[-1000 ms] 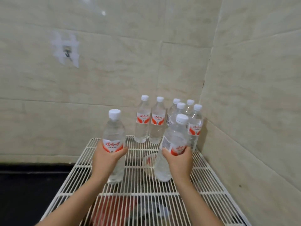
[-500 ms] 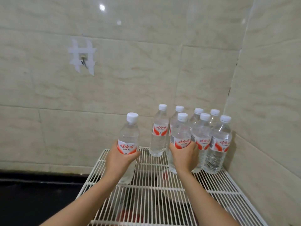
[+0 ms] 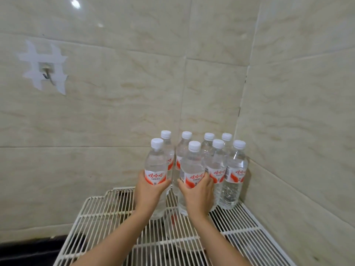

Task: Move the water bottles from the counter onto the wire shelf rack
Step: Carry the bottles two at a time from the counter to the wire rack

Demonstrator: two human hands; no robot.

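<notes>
Several clear water bottles with white caps and red-and-white labels stand upright at the back right corner of the white wire shelf rack (image 3: pixel 99 214). My left hand (image 3: pixel 148 192) is wrapped around one water bottle (image 3: pixel 156 166) at the left front of the group. My right hand (image 3: pixel 197 194) grips another bottle (image 3: pixel 193 166) just to its right, close against the bottle next to it (image 3: pixel 217 166). Both held bottles are upright with their bases at the rack's wires. The rightmost bottle (image 3: pixel 235 173) stands near the side wall.
Tiled walls meet in a corner right behind the bottles. A wall hook (image 3: pixel 47 74) with white tape sits at the upper left. A round clear container (image 3: pixel 184 233) shows below the rack wires. A dark counter edge (image 3: pixel 28 250) lies at the lower left.
Both hands have carried their bottles back and to the right into the group. The left bottle, apart from the others before, now stands beside them, and the right bottle has come down among the front ones.
</notes>
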